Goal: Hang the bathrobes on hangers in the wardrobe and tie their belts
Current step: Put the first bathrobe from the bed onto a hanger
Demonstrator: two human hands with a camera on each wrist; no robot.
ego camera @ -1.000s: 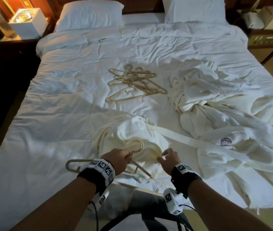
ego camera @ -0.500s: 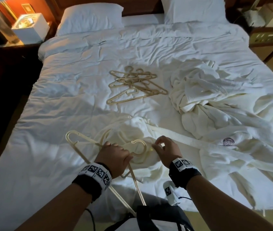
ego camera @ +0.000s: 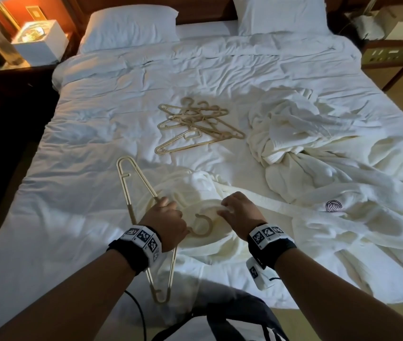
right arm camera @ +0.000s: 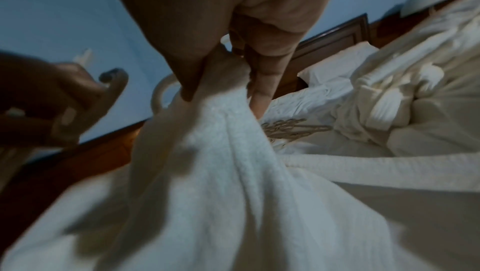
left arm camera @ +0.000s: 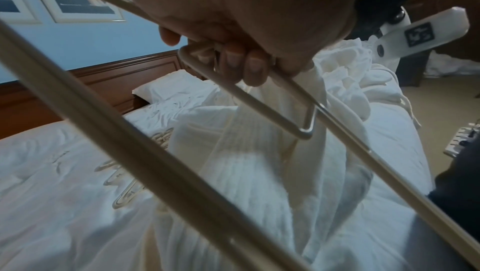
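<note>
Fingers of the left hand (ego camera: 168,223) curl round the hanger (ego camera: 134,193) at its neck, hook toward the right hand (ego camera: 238,210), likely steadying it for threading. That hand pinches the bathrobe (ego camera: 205,193) collar just beside the hook. Beyond the hook lie spare hangers (ego camera: 195,124); right of them, another bathrobe heap (ego camera: 318,148).

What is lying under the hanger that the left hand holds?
Under the hanger lie a cream bathrobe and the white duvet. The left hand covers its middle.
</note>
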